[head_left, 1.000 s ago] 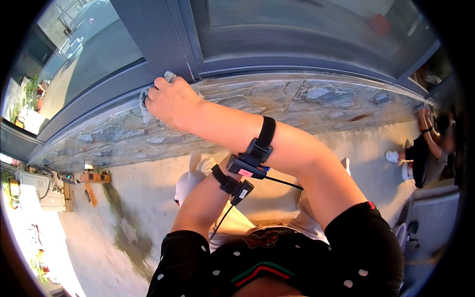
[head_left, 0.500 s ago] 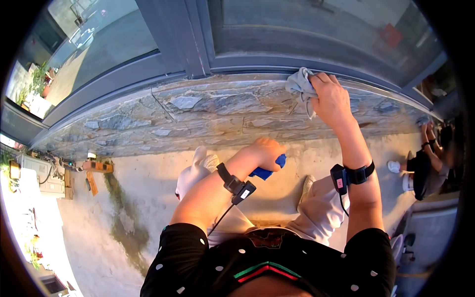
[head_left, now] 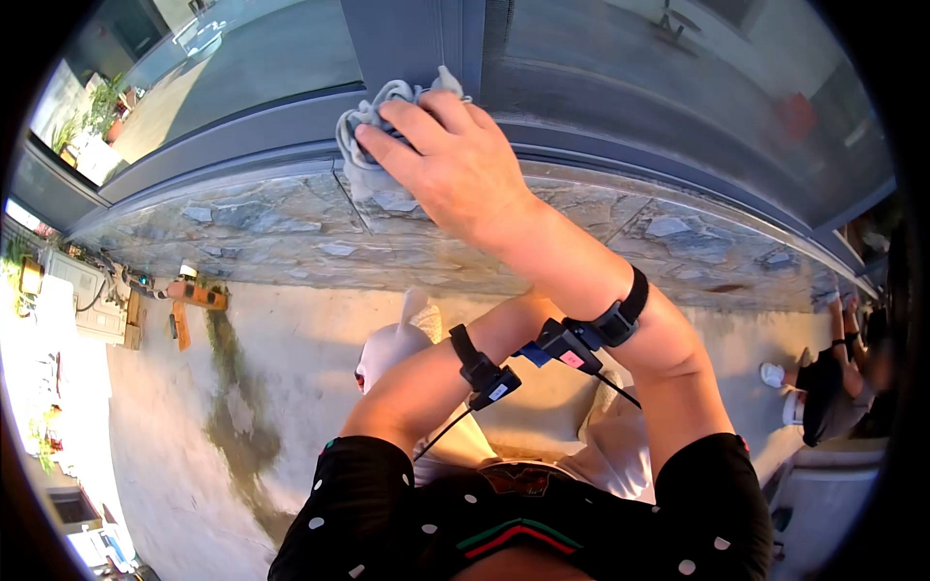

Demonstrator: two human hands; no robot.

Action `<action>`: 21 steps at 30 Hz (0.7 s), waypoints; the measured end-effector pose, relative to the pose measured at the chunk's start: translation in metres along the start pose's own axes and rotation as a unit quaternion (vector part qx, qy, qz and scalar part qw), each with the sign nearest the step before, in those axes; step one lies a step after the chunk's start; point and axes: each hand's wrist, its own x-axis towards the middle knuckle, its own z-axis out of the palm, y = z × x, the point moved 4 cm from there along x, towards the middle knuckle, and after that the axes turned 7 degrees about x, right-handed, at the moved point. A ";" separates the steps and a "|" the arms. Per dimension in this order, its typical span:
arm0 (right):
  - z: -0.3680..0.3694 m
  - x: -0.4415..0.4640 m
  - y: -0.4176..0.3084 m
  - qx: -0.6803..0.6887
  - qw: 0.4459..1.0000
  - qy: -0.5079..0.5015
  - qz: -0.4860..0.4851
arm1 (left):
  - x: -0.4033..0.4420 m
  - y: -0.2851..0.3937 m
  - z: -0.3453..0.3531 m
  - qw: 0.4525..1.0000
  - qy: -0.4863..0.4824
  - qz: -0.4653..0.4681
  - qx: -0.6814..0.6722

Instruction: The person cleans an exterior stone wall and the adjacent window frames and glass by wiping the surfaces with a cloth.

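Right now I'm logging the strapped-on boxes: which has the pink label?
The box on the right forearm; the other box, on the left forearm, has a white label.

Beneath the right forearm (head_left: 572,247), the left hand (head_left: 535,306) and blue item (head_left: 532,353) are mostly hidden; well beyond it, a person (head_left: 841,378) is blurred.

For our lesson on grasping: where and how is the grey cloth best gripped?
Probably the bunched middle, from the person's side: the grey cloth is crumpled and limp, lying between the right hand and the dark frame, which blocks the far side.
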 end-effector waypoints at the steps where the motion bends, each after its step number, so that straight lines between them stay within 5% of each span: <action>1: 0.022 0.012 -0.010 -0.020 0.999 -0.002 -0.035 | 0.002 0.001 -0.004 0.994 0.030 -0.001 -0.101; 5: 0.115 0.031 -0.025 -0.079 0.985 -0.069 -0.137 | 0.000 -0.005 -0.002 0.878 0.084 -0.042 -0.470; 9: 0.107 0.037 -0.039 -0.105 0.973 -0.176 -0.110 | 0.000 -0.008 -0.004 0.829 0.084 -0.039 -0.551; 12: 0.084 0.023 -0.030 -0.179 0.904 -0.372 0.110 | 0.002 -0.011 -0.004 0.892 0.065 -0.040 -0.446; 14: 0.039 0.006 -0.015 -0.148 0.863 -0.453 0.168 | 0.003 -0.015 0.000 0.956 0.057 -0.029 -0.287; 17: -0.021 -0.039 0.016 0.026 0.863 -0.438 0.249 | 0.007 -0.037 0.024 0.997 0.002 -0.027 0.070; 19: -0.047 -0.061 0.023 0.117 0.841 -0.441 0.289 | 0.009 -0.041 0.035 0.984 -0.053 -0.035 0.165; 21: -0.066 -0.074 0.028 0.052 0.932 -0.231 0.276 | 0.007 -0.037 0.044 0.977 -0.087 -0.030 0.193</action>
